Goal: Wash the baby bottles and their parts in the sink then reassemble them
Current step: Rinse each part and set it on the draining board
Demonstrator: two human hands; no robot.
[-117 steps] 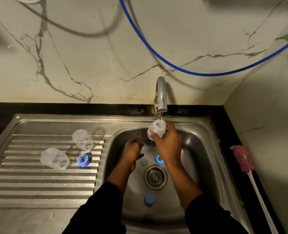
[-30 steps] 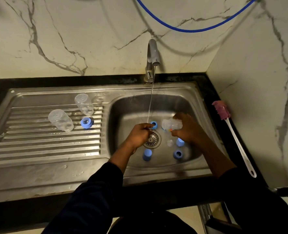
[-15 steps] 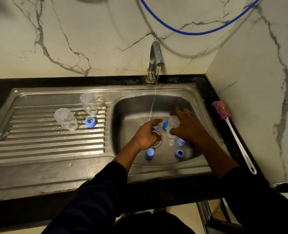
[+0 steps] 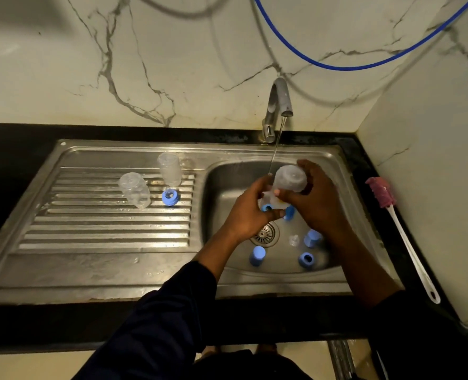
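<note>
- Over the sink basin [image 4: 224, 187], under the tap [image 4: 280, 101] and its thin stream [image 4: 275, 153]: my right grip [image 4: 320, 207] is curled round a clear bottle [image 4: 290, 178], base tipped up toward the camera, mouth down.
- Left grip [image 4: 247, 212] pinches a blue collar [image 4: 267, 207] just below the bottle's mouth. I cannot tell whether it is threaded on or only held against it.
- Loose on the basin floor near the drain [image 4: 265, 235]: a blue cap [image 4: 257, 255], an open blue ring [image 4: 306, 259], another blue piece [image 4: 312, 238] and a clear teat [image 4: 293, 239].
- Drainboard [image 4: 104, 237]: two clear bottles [image 4: 134, 189] with a second blue collar [image 4: 170, 197] beside them. Brush [image 4: 380, 192] lies on the dark surface right of the sink.
- Risk: wet plastic. A slack right grip would drop the bottle onto the parts below and scatter them.
- Risk: the teat sits close beside the drain, so run-off or a knock could push it onto the grate.
- Risk: turning the collar with the bottle tilted could cross the thread and cause a leak later.
- Risk: the stream lands at the edge of the left grip, not inside the bottle, so the rinse may be incomplete and splash outward.
</note>
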